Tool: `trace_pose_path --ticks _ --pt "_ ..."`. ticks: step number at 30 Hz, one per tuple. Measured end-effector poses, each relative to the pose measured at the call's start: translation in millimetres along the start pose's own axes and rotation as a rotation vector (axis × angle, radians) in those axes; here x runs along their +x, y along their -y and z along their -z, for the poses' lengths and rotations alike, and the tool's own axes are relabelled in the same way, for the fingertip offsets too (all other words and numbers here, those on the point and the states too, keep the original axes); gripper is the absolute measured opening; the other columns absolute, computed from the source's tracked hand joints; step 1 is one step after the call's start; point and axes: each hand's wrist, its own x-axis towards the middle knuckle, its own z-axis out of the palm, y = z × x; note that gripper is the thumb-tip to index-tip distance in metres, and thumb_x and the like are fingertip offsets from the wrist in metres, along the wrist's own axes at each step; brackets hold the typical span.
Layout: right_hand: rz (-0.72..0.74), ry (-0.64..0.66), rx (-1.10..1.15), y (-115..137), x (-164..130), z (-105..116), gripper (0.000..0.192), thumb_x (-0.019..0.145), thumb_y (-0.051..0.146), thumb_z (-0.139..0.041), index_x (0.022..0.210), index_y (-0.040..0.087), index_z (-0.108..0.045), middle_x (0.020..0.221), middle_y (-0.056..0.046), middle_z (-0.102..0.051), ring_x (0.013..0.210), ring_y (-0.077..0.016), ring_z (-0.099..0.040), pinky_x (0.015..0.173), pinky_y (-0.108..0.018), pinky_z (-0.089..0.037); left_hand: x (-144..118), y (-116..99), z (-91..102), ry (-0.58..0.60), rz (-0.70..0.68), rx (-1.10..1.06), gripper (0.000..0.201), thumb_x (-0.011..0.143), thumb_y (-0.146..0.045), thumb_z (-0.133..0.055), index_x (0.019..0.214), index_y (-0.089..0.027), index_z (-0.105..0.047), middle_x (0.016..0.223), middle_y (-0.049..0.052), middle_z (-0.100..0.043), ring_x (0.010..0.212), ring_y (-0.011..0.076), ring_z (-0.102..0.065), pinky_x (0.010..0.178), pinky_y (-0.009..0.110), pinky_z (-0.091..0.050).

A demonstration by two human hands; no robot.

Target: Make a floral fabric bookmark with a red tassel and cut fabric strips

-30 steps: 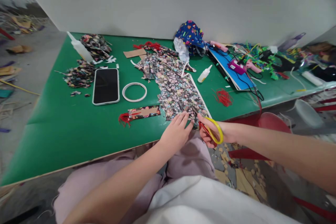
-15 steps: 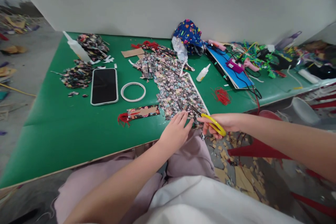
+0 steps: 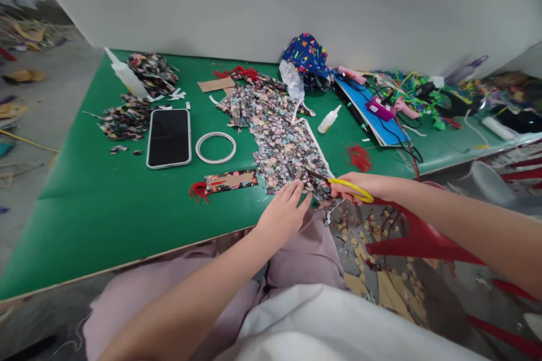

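A floral fabric (image 3: 282,144) with a white edge lies across the green table and hangs a little over its front edge. My left hand (image 3: 284,208) rests on the fabric's lower part, palm down with the fingers stretched out. In my right hand (image 3: 353,186) is a pair of scissors (image 3: 349,189) with yellow handles, the fingers wrapped round them. Their dark blades point left, over the fabric's lower right part; whether they sit between layers I cannot tell. Left of the fabric lies a floral bookmark-like strip (image 3: 232,180) with a red tassel (image 3: 198,192).
On the table (image 3: 127,208) lie a phone (image 3: 169,138), a roll of tape (image 3: 215,148), a small glue bottle (image 3: 329,119), red threads (image 3: 359,157) and a larger white bottle (image 3: 129,79). Bundled fabric, a blue folder (image 3: 381,121) and cables sit further back. A red stool (image 3: 419,237) stands at right.
My right hand has moved slightly up and to the right with the scissors, and its fingers have closed up round the handles. My left hand stays in place on the fabric.
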Motion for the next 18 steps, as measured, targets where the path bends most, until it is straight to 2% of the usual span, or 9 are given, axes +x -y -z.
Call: trace_pose_path --ticks 8,14,18 --pt "0.037 0.043 -0.077 6.5 10.3 14.6 0.058 0.065 0.072 -0.055 0.072 0.014 -0.060 0.046 0.004 -0.047 0.034 -0.0055 -0.040 0.035 -0.020 -0.034 0.8 0.0 -2.7 0.000 0.006 0.000 0.047 0.087 -0.032 -0.047 0.132 -0.015 -0.042 0.141 0.018 -0.039 0.133 0.0295 -0.033 0.108 0.040 -0.029" --pt "0.068 -0.005 -0.254 7.2 14.7 21.1 0.054 0.062 0.069 -0.061 0.069 0.015 -0.060 0.043 0.005 -0.043 0.033 -0.0063 -0.039 0.032 -0.019 -0.031 -0.1 -0.5 -3.9 0.000 0.011 -0.006 0.046 0.088 -0.030 -0.046 0.132 -0.016 -0.042 0.141 0.017 -0.039 0.133 0.0288 -0.032 0.108 0.040 -0.029" --pt "0.051 -0.031 -0.271 6.2 16.4 21.0 0.053 0.061 0.067 -0.063 0.071 0.016 -0.060 0.044 0.006 -0.043 0.034 -0.0059 -0.039 0.032 -0.019 -0.031 -0.2 -0.3 -2.1 0.009 0.015 -0.012 0.046 0.088 -0.029 -0.046 0.131 -0.015 -0.042 0.142 0.017 -0.038 0.134 0.0281 -0.032 0.108 0.040 -0.029"
